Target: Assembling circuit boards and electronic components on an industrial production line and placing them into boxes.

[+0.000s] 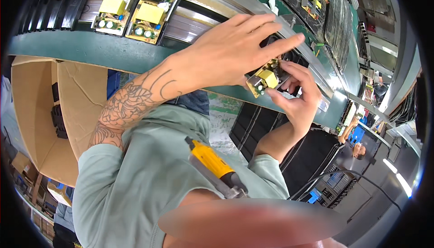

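Note:
A small circuit board (pixel 256 85) with a yellow transformer is pinched between the thumb and fingers of my right hand (pixel 302 87). It is tilted beside a black plastic casing (pixel 294 58), which the hands partly cover. My left hand (pixel 235 44) reaches across above the board, palm down, its fingers stretched out and apart. The left thumb is mostly hidden, and I cannot tell whether that hand touches the casing. Just below the hands, a yellow and black power screwdriver (pixel 210 160) hangs in front of my shirt.
Two boards in black casings, one a filled casing (pixel 149 15), sit on the metal rail at left, beside several black casings (pixel 52 6). More boards (pixel 311 2) lie on the dark belt beyond. An open cardboard box (pixel 72 121) stands at left; another person (pixel 358 151) is far right.

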The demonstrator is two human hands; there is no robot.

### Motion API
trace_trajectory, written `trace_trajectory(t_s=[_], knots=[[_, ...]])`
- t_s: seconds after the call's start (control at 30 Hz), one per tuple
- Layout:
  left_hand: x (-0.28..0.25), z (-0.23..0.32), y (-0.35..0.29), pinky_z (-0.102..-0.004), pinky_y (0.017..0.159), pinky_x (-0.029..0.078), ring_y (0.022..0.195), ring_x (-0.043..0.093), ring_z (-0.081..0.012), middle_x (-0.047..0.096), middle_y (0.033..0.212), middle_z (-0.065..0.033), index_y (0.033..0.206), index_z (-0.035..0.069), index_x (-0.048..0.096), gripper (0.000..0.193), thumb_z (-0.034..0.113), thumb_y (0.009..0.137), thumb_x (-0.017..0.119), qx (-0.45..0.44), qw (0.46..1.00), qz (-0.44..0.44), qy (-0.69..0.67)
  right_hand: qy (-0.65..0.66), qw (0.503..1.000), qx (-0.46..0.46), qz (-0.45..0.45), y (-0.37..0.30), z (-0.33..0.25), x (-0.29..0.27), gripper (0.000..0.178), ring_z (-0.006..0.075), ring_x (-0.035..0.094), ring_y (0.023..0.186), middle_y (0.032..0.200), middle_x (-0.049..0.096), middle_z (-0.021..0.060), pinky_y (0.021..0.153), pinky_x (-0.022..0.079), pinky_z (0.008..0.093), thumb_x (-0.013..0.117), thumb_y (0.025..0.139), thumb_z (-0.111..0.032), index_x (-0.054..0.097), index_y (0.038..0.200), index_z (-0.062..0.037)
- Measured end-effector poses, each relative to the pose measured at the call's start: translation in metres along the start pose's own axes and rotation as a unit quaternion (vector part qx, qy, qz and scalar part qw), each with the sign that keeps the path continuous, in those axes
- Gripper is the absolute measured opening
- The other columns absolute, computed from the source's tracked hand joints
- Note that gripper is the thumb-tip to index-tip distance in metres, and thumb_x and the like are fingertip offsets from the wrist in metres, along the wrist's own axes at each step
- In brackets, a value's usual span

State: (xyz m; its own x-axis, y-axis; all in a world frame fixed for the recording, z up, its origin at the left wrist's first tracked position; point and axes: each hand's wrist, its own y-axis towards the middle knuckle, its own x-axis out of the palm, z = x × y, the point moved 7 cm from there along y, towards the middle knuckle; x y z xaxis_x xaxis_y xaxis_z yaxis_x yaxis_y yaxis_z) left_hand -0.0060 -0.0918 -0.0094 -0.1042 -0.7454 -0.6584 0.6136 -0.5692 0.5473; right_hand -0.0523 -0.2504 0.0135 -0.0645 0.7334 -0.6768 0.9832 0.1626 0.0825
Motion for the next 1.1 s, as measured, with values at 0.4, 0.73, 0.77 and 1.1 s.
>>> trace_trajectory(t_s=[0.4, 0.73, 0.77, 1.1], knots=[[0.003, -0.012, -0.001, -0.0329, 0.102, 0.037, 0.129, 0.051, -0.0169, 0.053, 0.142, -0.0027, 0.156, 0.010, 0.022, 0.121, 0.019, 0.054, 0.087, -0.061, 0.995, -0.069, 0.025, -0.131, 0.983, -0.127, 0.014, 0.008, -0.038, 0.011, 0.060, 0.0208, 0.063, 0.087, 0.108, 0.071, 0.0102, 0.076, 0.050, 0.0309, 0.088, 0.053, -0.012, 0.070, 0.109, -0.0036], [0.001, -0.014, -0.002, -0.0327, 0.103, 0.036, 0.130, 0.051, -0.0191, 0.056, 0.139, -0.0060, 0.155, 0.007, 0.022, 0.115, 0.027, 0.062, 0.086, -0.069, 0.995, -0.062, -0.032, -0.100, 0.985, -0.135, -0.036, 0.031, -0.019, 0.010, 0.056, 0.0209, 0.063, 0.092, 0.115, 0.071, 0.0083, 0.079, 0.050, 0.0310, 0.087, 0.055, -0.011, 0.070, 0.108, -0.0025], [0.001, -0.013, -0.001, -0.0328, 0.103, 0.036, 0.130, 0.051, -0.0193, 0.055, 0.140, -0.0062, 0.155, 0.007, 0.022, 0.114, 0.028, 0.063, 0.085, -0.069, 0.995, -0.059, -0.040, -0.108, 0.984, -0.138, -0.035, 0.030, -0.022, 0.010, 0.055, 0.0205, 0.063, 0.092, 0.116, 0.071, 0.0080, 0.079, 0.050, 0.0303, 0.087, 0.056, -0.011, 0.070, 0.107, -0.0024], [0.006, -0.009, -0.001, -0.0349, 0.105, 0.035, 0.134, 0.049, -0.0204, 0.049, 0.148, -0.0058, 0.154, 0.007, 0.024, 0.105, 0.038, 0.070, 0.079, -0.052, 0.994, -0.074, 0.062, -0.170, 0.982, -0.037, -0.068, 0.028, -0.032, 0.010, 0.048, 0.0146, 0.062, 0.077, 0.120, 0.070, 0.0072, 0.063, 0.047, 0.0237, 0.086, 0.060, -0.006, 0.072, 0.106, -0.0028]])
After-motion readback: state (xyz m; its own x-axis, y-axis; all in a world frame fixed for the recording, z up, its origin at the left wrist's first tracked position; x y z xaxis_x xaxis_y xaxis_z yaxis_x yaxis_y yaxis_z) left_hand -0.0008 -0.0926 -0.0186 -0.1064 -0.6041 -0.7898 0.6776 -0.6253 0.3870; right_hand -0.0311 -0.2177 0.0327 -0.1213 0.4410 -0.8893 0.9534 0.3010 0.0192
